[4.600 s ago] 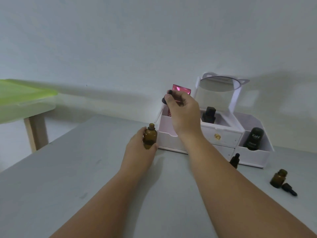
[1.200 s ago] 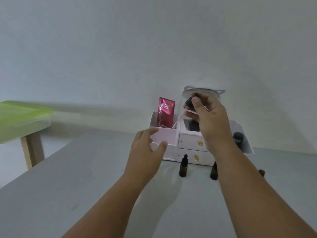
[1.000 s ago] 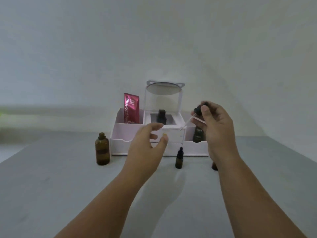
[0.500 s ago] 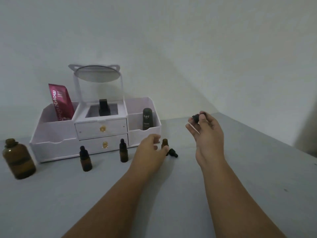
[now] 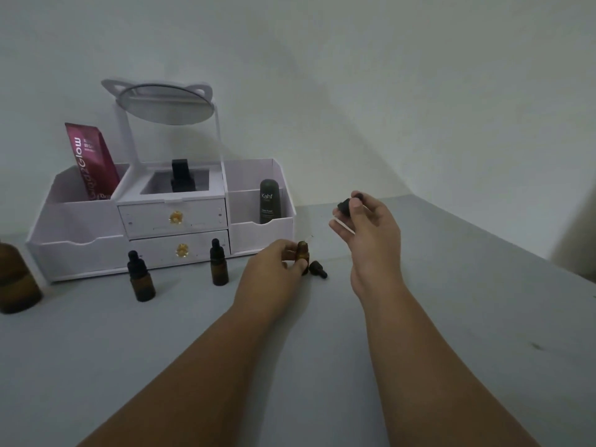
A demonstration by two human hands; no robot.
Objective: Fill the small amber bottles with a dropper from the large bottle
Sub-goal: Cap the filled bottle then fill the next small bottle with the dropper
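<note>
A grey table (image 5: 467, 317) meets 2 plain pale walls (image 5: 354, 75) (dimly lit) at a corner.

white organizer (image 5: 80, 250), mirror (image 5: 167, 106), red sachet (image 5: 90, 162)

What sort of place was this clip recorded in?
Probably a home dressing table. A white cosmetics organiser with a small mirror and drawers stands against a bare wall, holding a red tube and a dark bottle, on a plain grey table.
</note>
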